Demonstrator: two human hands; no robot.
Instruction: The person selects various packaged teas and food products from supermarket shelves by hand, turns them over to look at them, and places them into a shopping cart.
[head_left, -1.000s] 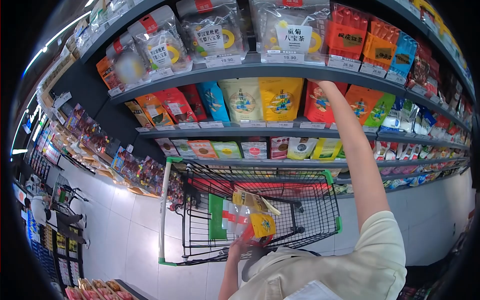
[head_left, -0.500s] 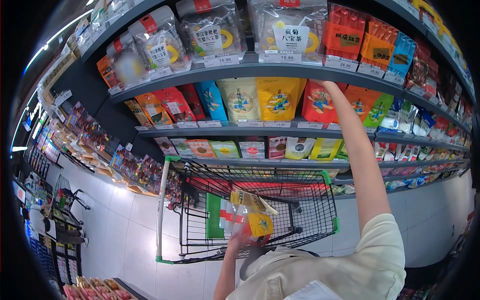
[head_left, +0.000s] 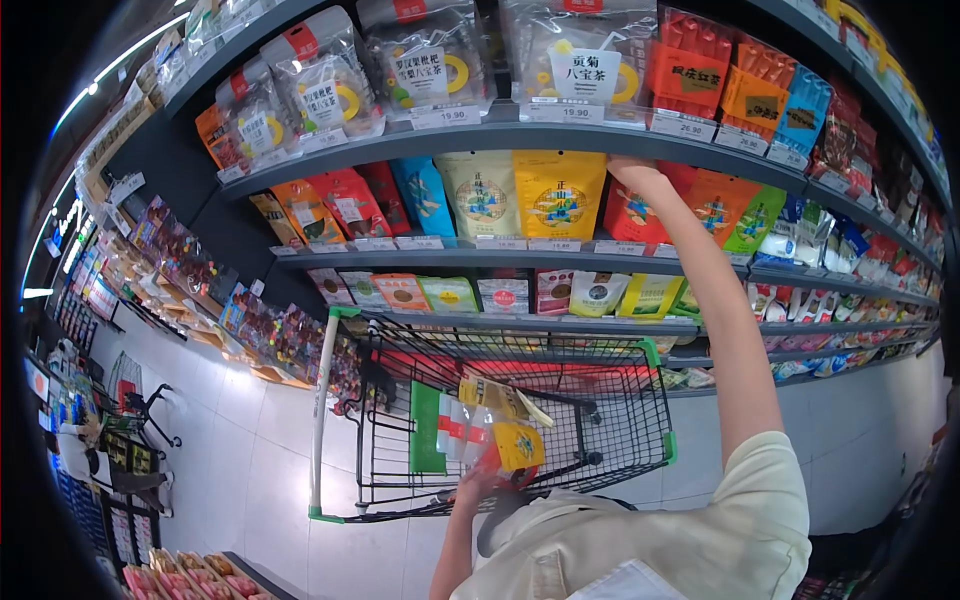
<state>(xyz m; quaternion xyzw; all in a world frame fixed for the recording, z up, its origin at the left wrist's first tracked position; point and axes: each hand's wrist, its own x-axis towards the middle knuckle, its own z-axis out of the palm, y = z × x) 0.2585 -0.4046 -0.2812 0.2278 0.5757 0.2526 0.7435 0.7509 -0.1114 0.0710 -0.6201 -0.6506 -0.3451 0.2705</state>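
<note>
My right hand (head_left: 636, 175) reaches up to the middle shelf, between a yellow tea pouch (head_left: 559, 200) and a red tea pouch (head_left: 633, 217). Its fingertips are hidden at the upper shelf's edge, so whether they grip anything is unclear. Low over the shopping cart (head_left: 620, 420), my left hand (head_left: 472, 487) is closed at the lower end of a bunch of tea bags. The bunch includes a clear bag with a red band (head_left: 462, 430), a small yellow pouch (head_left: 519, 446) and a tan packet (head_left: 491, 394).
Above hang clear tea bags (head_left: 580, 70) behind a shelf with price tags. More pouches (head_left: 457, 294) line the lower shelf. Stacked goods (head_left: 262, 325) run along the left. Farther left, a person (head_left: 75, 455) stands by another cart (head_left: 130, 400) on the tiled floor.
My right hand has moved slightly left and down, toward the yellow pouch's right edge, and more of it shows. The left hand stays with the bags over the cart.
</note>
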